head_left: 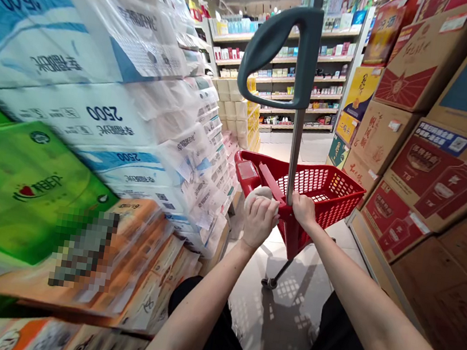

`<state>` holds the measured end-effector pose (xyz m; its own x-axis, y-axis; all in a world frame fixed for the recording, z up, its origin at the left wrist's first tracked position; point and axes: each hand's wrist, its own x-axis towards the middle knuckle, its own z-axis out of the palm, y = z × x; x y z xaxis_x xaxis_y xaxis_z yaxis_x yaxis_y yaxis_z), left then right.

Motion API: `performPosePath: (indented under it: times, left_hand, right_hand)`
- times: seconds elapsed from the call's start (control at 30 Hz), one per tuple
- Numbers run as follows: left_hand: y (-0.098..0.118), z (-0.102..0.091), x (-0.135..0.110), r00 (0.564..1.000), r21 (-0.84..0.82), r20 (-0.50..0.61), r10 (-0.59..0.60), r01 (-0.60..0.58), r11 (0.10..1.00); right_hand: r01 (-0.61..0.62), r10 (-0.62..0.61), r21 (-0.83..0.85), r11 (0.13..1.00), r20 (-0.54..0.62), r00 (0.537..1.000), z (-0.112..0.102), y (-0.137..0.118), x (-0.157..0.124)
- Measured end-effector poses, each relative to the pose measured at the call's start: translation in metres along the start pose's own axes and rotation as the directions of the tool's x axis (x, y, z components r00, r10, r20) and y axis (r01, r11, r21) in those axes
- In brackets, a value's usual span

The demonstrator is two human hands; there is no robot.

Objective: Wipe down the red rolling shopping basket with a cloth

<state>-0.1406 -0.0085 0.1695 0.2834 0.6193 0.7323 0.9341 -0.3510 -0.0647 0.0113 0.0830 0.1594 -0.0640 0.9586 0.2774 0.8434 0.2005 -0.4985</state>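
A red plastic shopping basket [335,192] on wheels stands on the tiled aisle floor in front of me. A metal pole rises from its near rim to a grey loop handle [277,48]. My left hand [258,219] is closed around a white cloth [259,193] and presses it against the basket's near rim. My right hand [303,209] is wrapped around the base of the pole where it meets the red rim.
Stacked packs of tissue and toilet paper [93,120] wall the left side. Brown and red cardboard cartons [434,168] are piled on the right. Store shelves [301,63] with goods close the far end of the aisle. Tiled floor [282,321] lies between the stacks.
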Motion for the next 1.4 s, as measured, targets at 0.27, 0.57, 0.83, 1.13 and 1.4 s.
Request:
performPosePath:
  times: [0.27, 0.57, 0.83, 1.13, 1.4]
  left_hand:
    - [-0.048, -0.014, 0.017, 0.945, -0.164, 0.169, 0.281, -0.254, 0.953]
    - [-0.061, -0.009, 0.046, 0.961, -0.279, 0.246, 0.127, -0.056, 0.959]
    - [-0.008, 0.005, 0.011, 0.999, -0.301, -0.051, 0.016, -0.03, 0.953]
    - [-0.005, 0.005, 0.039, 0.996, -0.223, 0.088, 0.012, 0.008, 0.975]
    - [-0.009, 0.013, 0.101, 0.757, 0.006, 0.652, 0.043, -0.062, 0.998]
  right_hand:
    - [0.13, -0.13, -0.009, 0.991, -0.064, 0.989, 0.005, 0.015, -0.005]
    - [0.156, -0.156, -0.002, 0.988, -0.055, 0.986, 0.002, 0.02, 0.002]
    - [0.039, -0.031, 0.106, 0.994, -0.079, 0.996, -0.007, 0.04, 0.01]
    - [0.164, -0.04, 0.743, 0.649, -0.183, 0.982, -0.022, 0.024, -0.007]
    - [0.137, -0.081, 0.637, 0.759, -0.116, 0.99, -0.029, 0.012, -0.007]
